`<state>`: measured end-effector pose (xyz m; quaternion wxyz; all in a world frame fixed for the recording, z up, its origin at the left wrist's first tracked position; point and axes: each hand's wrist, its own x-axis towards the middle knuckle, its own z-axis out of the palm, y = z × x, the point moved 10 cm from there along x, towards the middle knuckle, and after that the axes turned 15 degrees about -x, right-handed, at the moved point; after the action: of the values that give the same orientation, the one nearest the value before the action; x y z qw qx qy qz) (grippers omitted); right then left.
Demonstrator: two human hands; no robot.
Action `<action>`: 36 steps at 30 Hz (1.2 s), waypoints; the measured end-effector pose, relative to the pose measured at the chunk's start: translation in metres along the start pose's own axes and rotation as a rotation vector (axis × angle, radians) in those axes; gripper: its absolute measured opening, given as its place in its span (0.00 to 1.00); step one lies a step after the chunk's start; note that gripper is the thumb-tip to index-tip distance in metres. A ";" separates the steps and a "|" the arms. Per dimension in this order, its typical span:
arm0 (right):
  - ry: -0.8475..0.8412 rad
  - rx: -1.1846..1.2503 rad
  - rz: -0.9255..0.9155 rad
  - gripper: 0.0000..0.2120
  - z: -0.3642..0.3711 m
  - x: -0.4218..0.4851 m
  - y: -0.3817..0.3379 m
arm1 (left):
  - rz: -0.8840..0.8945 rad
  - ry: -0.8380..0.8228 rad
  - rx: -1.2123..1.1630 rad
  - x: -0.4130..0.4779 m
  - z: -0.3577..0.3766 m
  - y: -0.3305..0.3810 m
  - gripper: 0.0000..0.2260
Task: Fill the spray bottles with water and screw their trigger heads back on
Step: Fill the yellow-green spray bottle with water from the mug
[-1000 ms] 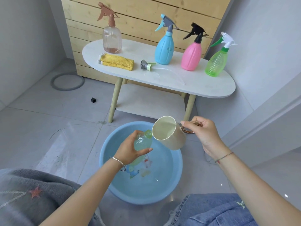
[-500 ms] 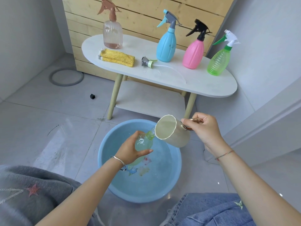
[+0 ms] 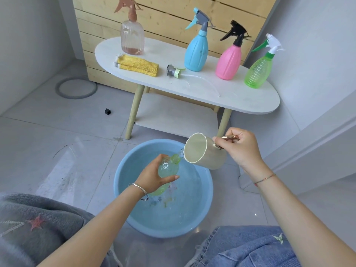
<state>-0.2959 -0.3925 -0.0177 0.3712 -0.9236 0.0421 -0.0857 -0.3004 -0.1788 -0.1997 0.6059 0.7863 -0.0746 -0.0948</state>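
Cup is tipping over and water is starting to run into the bottle

The right hand (image 3: pixel 238 147) is clenching the metal handle of the beige cup (image 3: pixel 204 153) and is tilting it further than a second ago. The cup's rim is now sitting right at the neck of the pale green bottle (image 3: pixel 169 166), where before it was hanging just beside it. A thin stream of water is showing between rim and neck, so the pour is under way rather than being lined up.

The left hand (image 3: pixel 152 177) is grasping the headless bottle around its body, fingers and thumb curling round it. It is holding the bottle slanted towards the cup, above the water in the blue basin (image 3: pixel 119 182) on the floor. Some water is probably missing the narrow neck and dropping back into the basin. How full the bottle is getting I cannot tell.

For the task, this is meaning that the filling step for this bottle is in progress. Its trigger head (image 3: pixel 174 71) is lying on the desk (image 3: pixel 231 97) with its dip tube trailing to the right, waiting to be screwed back on. Four other bottles are standing on the desk with heads fitted: a clear brownish bottle (image 3: pixel 132 38), a blue bottle (image 3: pixel 196 53), a pink bottle (image 3: pixel 229 60) and a bright green bottle (image 3: pixel 259 71)
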 end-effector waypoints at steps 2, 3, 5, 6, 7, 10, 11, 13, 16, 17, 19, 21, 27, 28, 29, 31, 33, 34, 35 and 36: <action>-0.002 -0.028 -0.013 0.19 0.000 0.001 -0.002 | 0.002 0.004 0.000 0.000 0.001 0.000 0.28; -0.002 -0.041 -0.019 0.18 0.000 0.001 -0.002 | 0.004 0.007 -0.001 0.000 0.001 0.000 0.28; 0.002 -0.063 -0.033 0.18 0.001 0.000 -0.004 | 0.004 0.009 -0.003 0.000 0.001 0.000 0.28; 0.002 -0.070 -0.042 0.18 0.001 0.000 -0.005 | 0.004 0.008 -0.003 0.000 0.001 0.000 0.29; 0.000 -0.076 -0.053 0.19 0.002 0.000 -0.007 | 0.002 0.007 -0.002 0.000 0.001 -0.001 0.29; 0.002 -0.100 -0.078 0.18 0.003 0.000 -0.010 | 0.005 0.000 0.003 0.000 0.003 -0.002 0.29; 0.004 -0.106 -0.082 0.18 0.003 0.000 -0.010 | 0.005 -0.002 0.004 0.000 0.004 -0.002 0.29; 0.000 -0.113 -0.088 0.18 0.005 0.000 -0.010 | 0.009 -0.005 0.006 0.000 0.005 -0.002 0.29; -0.011 -0.117 -0.107 0.18 0.008 0.000 -0.012 | 0.015 -0.007 -0.002 -0.001 0.006 -0.001 0.29; -0.011 -0.117 -0.113 0.18 0.008 0.000 -0.013 | 0.014 -0.009 -0.005 -0.001 0.006 -0.001 0.29; -0.006 -0.115 -0.126 0.18 0.009 -0.001 -0.015 | 0.012 -0.008 -0.008 -0.001 0.006 -0.001 0.29; -0.001 -0.121 -0.139 0.18 0.009 -0.001 -0.018 | 0.014 -0.012 -0.008 0.000 0.007 -0.001 0.29; 0.004 -0.140 -0.181 0.18 0.012 -0.002 -0.030 | 0.014 -0.022 -0.003 0.000 0.008 -0.003 0.29; 0.004 -0.146 -0.187 0.19 0.012 -0.002 -0.032 | 0.012 -0.021 -0.001 0.000 0.008 -0.003 0.29; 0.004 -0.150 -0.194 0.19 0.013 -0.003 -0.033 | 0.011 -0.020 -0.002 0.000 0.008 -0.003 0.29; 0.005 -0.157 -0.208 0.19 0.013 -0.003 -0.036 | 0.010 -0.016 -0.008 -0.001 0.007 -0.003 0.30; 0.010 -0.169 -0.231 0.19 0.014 -0.004 -0.039 | 0.004 -0.010 -0.013 -0.001 0.006 -0.004 0.30; 0.015 -0.176 -0.244 0.19 0.014 -0.004 -0.040 | -0.001 -0.010 -0.012 -0.001 0.006 -0.004 0.29; 0.020 -0.186 -0.258 0.19 0.014 -0.004 -0.042 | -0.004 -0.012 -0.012 -0.002 0.007 -0.005 0.29; 0.025 -0.197 -0.271 0.19 0.014 -0.005 -0.043 | -0.005 -0.015 -0.013 -0.002 0.007 -0.005 0.29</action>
<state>-0.2972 -0.3512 0.0019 0.2636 -0.9516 -0.0699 -0.1417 -0.3037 -0.1840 -0.2067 0.6104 0.7817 -0.0766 -0.1030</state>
